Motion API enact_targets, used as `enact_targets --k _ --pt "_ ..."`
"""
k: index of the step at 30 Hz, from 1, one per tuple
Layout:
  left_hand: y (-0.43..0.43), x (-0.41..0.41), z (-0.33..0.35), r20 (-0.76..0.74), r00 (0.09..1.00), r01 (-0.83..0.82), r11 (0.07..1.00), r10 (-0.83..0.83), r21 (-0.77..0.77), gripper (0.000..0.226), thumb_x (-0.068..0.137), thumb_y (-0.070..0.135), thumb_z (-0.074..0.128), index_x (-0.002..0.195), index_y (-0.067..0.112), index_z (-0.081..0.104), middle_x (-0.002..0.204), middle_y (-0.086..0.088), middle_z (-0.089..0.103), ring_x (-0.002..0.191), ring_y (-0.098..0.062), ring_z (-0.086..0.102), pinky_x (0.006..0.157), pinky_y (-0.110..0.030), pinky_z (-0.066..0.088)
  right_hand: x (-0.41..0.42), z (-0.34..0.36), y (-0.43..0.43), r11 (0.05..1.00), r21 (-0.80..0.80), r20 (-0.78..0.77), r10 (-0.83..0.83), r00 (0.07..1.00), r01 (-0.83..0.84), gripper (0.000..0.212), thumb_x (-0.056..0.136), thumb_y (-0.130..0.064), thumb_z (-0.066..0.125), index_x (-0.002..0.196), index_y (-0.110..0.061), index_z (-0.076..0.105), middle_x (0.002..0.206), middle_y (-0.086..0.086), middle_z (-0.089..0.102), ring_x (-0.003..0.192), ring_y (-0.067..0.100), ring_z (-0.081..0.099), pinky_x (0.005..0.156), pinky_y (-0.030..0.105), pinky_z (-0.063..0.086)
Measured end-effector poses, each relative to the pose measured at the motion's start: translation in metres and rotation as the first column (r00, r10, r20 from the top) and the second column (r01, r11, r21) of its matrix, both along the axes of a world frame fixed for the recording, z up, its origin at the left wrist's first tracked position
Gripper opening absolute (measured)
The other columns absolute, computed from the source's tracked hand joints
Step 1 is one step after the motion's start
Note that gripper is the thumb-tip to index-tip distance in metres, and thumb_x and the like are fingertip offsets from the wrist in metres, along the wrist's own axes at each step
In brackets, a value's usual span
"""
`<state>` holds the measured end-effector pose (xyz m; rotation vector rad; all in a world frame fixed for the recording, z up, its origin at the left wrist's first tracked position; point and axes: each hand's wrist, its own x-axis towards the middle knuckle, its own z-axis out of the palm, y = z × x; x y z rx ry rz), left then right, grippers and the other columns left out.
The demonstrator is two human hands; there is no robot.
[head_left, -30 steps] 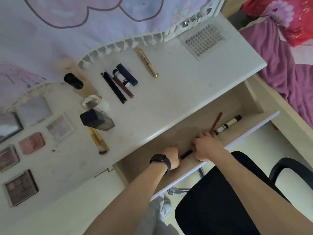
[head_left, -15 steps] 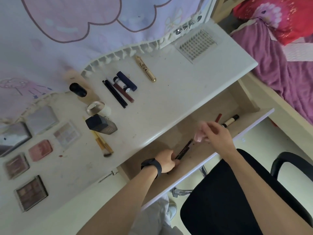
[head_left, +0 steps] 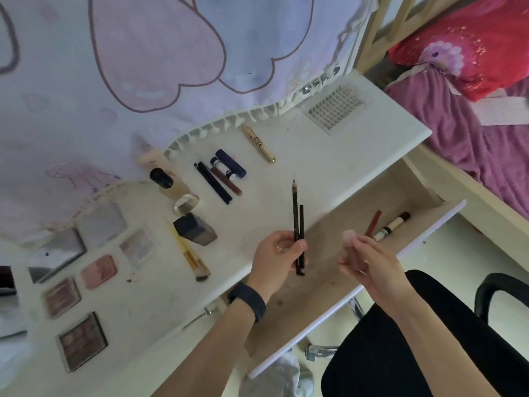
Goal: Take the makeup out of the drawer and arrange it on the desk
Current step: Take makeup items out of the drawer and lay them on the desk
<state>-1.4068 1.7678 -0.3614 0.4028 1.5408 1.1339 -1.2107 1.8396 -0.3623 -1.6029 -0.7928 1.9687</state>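
A bedroom: bed [head_left: 469, 144] beside makeup-strewn desk [head_left: 329, 167].

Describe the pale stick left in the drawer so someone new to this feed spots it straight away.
Find the open drawer under the right end of the white desk. Near the drawer's front right corner two sticks lie side by side. Take the cream pen with the dark cap, thicker than the red pencil on its left.
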Motion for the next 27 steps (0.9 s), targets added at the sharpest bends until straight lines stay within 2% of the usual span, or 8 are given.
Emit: enact_targets --k 2,4,6,11,16,19,23,27 --pt "0.016 -0.014 0.011 -0.066 0.989 -0.128 0.992 0.129 0.013 0.015 0.088 0.015 0.074 0.101 0.012 0.067 0.080 -0.001 0.073 0.069 -0.024 0.073 0.060 -0.035 0.060 -0.014 0.003 0.006 0.997 0.044 0.012 0.063 0.998 -0.064 0.020 0.102 -0.018 0.060 0.120 -0.018 0.068 0.097 0.024 0.070 0.090 0.024 0.076 0.072 0.027 0.061" --pt "0.039 -0.028 0.018 -0.135 0.964 -0.230 0.973 0.227 -0.002 0.014 0.087 0.020 0.074 0.099 0.016 0.066 0.079 -0.001 0.074 0.072 -0.025 0.073 0.065 -0.040 0.062 -0.034 0.009 0.016 0.987 0.111 0.023 0.118 0.993 -0.120 0.022 0.097 -0.030 0.066 0.118 -0.022 0.069 0.095 0.028 0.065 0.094 0.024 0.075 0.075 0.025 0.061" --pt "0.066 -0.043 0.022 -0.204 0.933 -0.309 0.951 0.297 -0.031 0.012 0.086 0.024 0.074 0.093 0.021 0.064 0.080 0.000 0.073 0.075 -0.021 0.073 0.070 -0.041 0.063 -0.058 0.015 0.028 0.965 0.190 0.056 0.174 0.983 -0.182 0.033 0.089 -0.045 0.070 0.116 -0.026 0.068 0.088 0.016 0.066 0.093 0.020 0.076 0.076 0.023 0.060" --pt "0.110 -0.065 0.019 -0.299 0.902 -0.347 0.935 0.311 -0.077 0.020 0.088 0.029 0.072 0.082 0.029 0.053 0.079 0.009 0.066 0.082 -0.019 0.070 0.076 -0.043 0.061 -0.107 0.023 0.060 0.886 0.351 0.264 0.218 0.940 -0.304 0.037 0.092 -0.060 0.063 0.117 -0.033 0.066 0.103 -0.014 0.073 0.085 0.001 0.071 0.072 0.024 0.057" --pt "0.121 -0.076 0.007 -0.330 0.882 -0.384 0.919 0.336 -0.091 0.021 0.090 0.026 0.070 0.084 0.029 0.050 0.082 0.005 0.068 0.079 -0.023 0.071 0.074 -0.043 0.062 -0.130 0.021 0.089 0.848 0.397 0.352 0.212 0.911 -0.351 0.040 0.092 -0.062 0.062 0.117 -0.031 0.064 0.108 -0.018 0.069 0.082 -0.003 0.070 0.070 0.025 0.057" --pt "0.119 -0.075 0.006 -0.341 0.870 -0.406 0.910 0.356 -0.086 0.022 0.092 0.025 0.069 0.086 0.028 0.048 0.082 0.005 0.066 0.073 -0.022 0.071 0.072 -0.044 0.062 -0.137 0.014 0.099 0.830 0.388 0.412 0.232 0.881 -0.401 0.043 0.093 -0.062 0.060 0.121 -0.030 0.063 0.109 -0.018 0.068 0.084 0.002 0.071 0.082 0.035 0.061" --pt "0.118 -0.070 0.012 -0.447 0.862 -0.320 0.941 0.240 -0.112 0.038 0.091 0.028 0.069 0.120 0.018 0.046 0.118 -0.006 0.058 0.094 -0.023 0.062 0.086 -0.038 0.055 -0.144 0.005 0.113 0.802 0.374 0.487 0.259 0.834 -0.466 0.040 0.097 -0.054 0.058 0.128 -0.027 0.061 0.114 -0.010 0.068 0.099 0.015 0.069 0.086 0.033 0.057" --pt "0.106 -0.054 0.017 -0.680 0.733 -0.183 0.960 -0.010 -0.211 0.046 0.092 0.031 0.064 0.131 0.025 0.041 0.147 -0.004 0.030 0.111 -0.025 0.057 0.083 -0.035 0.050 -0.147 0.000 0.118 0.738 0.405 0.565 0.262 0.783 -0.539 0.035 0.101 -0.040 0.057 0.132 -0.025 0.058 0.107 -0.012 0.065 0.095 0.007 0.063 0.079 0.021 0.047"
